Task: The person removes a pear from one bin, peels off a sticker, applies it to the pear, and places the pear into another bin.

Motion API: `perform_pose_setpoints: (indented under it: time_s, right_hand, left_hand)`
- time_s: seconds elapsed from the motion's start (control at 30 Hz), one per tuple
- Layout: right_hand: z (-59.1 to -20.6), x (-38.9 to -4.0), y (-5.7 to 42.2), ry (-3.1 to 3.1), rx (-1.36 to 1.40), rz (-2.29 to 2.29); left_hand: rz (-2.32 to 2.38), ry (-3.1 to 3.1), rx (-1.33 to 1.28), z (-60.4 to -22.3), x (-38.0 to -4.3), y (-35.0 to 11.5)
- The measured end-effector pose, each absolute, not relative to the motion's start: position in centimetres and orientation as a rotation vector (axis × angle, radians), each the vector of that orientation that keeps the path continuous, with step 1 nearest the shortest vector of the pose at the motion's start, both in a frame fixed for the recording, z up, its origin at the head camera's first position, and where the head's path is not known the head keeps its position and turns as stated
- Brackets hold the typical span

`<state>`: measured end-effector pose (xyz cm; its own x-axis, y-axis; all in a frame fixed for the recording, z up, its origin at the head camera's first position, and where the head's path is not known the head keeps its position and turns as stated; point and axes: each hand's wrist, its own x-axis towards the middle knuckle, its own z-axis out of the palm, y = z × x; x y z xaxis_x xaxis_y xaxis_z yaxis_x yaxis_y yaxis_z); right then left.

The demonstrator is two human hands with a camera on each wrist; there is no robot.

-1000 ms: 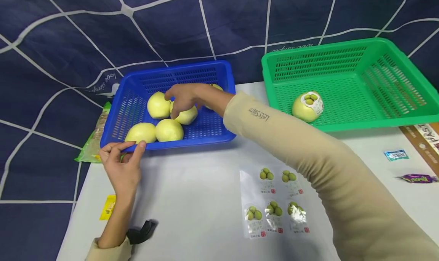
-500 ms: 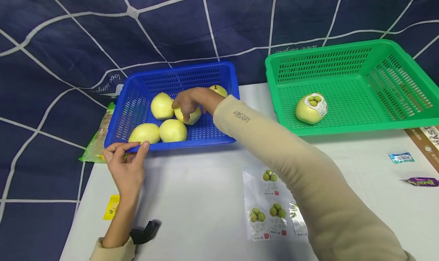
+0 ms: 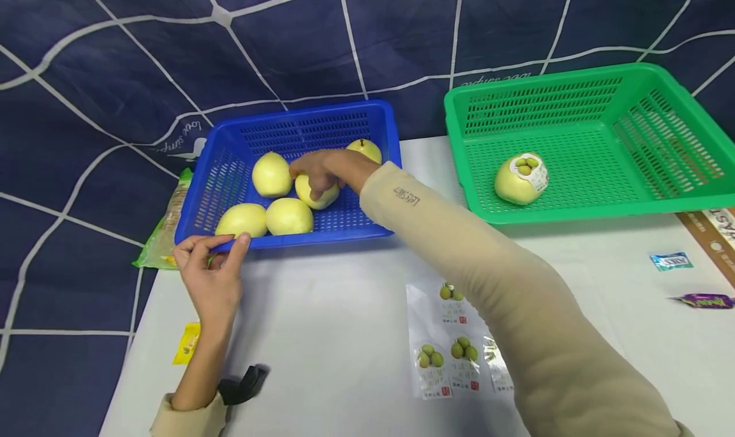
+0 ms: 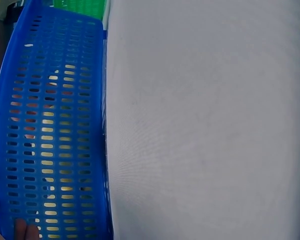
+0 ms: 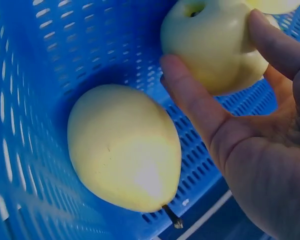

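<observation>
In the blue basket (image 3: 350, 231), several pale yellow pears lie on the mesh floor. My right hand (image 3: 324, 169) reaches in from the right and grips the middle pear (image 5: 215, 60), thumb and fingers spread around its sides. Beside it in the right wrist view lies another pear (image 5: 125, 150) with a dark stem, untouched. With thumb and fingers, my left hand (image 3: 212, 277) pinches the basket's near rim at its left corner. The left wrist view mostly shows the basket's slotted side wall (image 4: 55, 125), with only some fingertips (image 4: 27, 231) at the bottom.
To the right stands a green basket (image 3: 574, 215) holding one pear (image 3: 517, 182) with a label. A sheet of pear stickers (image 3: 413, 322) lies in front, partly hidden by my right sleeve. Small wrapped sweets (image 3: 672, 261) lie at right, a yellow packet (image 3: 186, 343) at left.
My right hand has come down slightly from over the middle pear, and its fingers now sit around it. The left hand stays on the rim. The whole head view has shifted a little.
</observation>
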<state>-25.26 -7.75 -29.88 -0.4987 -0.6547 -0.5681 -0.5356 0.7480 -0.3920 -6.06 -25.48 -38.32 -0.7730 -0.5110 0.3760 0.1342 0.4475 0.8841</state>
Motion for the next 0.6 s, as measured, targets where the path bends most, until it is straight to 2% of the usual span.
perform_pose_setpoints:
  time_s: [0.33,0.6]
  right_hand:
    - [-26.9,-24.8,-2.8,2.129,-0.896,-0.801]
    - [-25.2,-21.7,2.5,2.124,-1.042,-1.088]
  left_hand:
    - [-1.362,-2.061,0.310,-38.4,-6.3,-25.3]
    - [-1.355,-2.064,0.319,-38.6,-6.2,-25.7]
